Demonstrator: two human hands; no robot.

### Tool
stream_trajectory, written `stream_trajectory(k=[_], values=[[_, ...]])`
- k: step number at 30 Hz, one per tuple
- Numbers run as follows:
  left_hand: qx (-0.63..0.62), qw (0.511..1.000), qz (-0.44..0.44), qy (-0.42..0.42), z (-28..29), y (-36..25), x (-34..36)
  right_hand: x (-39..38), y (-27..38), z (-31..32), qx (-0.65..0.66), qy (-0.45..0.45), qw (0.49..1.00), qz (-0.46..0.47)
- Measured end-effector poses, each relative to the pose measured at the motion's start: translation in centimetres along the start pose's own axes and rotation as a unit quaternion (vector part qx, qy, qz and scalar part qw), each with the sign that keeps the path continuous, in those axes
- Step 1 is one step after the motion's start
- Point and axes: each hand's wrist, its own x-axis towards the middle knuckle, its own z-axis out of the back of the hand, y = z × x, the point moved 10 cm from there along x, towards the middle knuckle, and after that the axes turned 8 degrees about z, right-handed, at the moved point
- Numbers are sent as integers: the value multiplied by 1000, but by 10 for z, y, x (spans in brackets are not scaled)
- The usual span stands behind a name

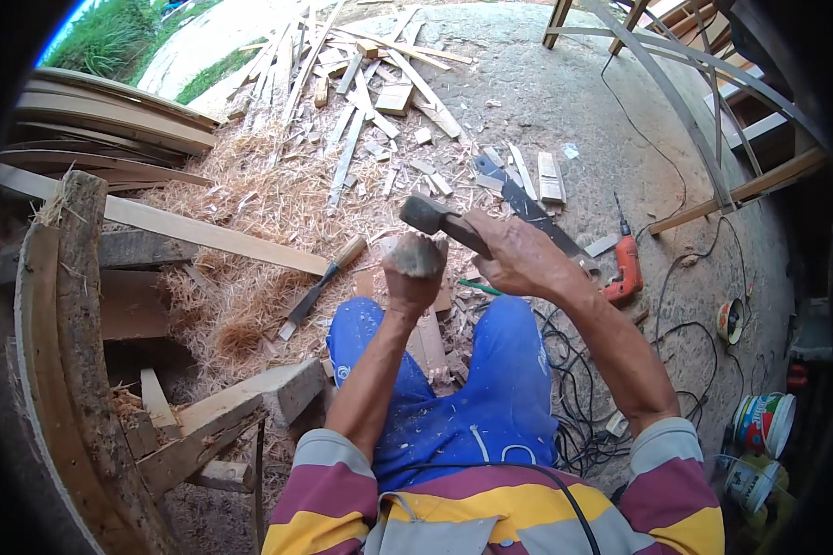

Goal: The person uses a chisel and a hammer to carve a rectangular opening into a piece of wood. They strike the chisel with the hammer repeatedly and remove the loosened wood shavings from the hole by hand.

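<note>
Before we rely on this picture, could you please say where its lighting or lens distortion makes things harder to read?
In the head view, the pale ground near the grass is washed out by glare; in that view too, the corners fall to black, the stacked planks at left look bowed, likely from the lens, and the dark-headed tool in the right hand shows little surface detail.

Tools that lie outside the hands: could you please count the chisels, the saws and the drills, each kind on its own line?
Chisel with wooden handle: 1
Dark-bladed saw: 1
Orange-red drill: 1
Total: 3
</note>
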Motion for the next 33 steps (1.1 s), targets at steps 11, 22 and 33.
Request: stream_trajectory(k=[11,22,33], values=[[-480,802,344,86,-87,105,49,-72,2,-34,310,-169,933,-73],[-437,709,542,111,-123,152,57,-122,-27,-56,353,-193,906,-132],[-453,875,168,4,-13,51,61,-130,-30,-75,359,-194,904,-127]])
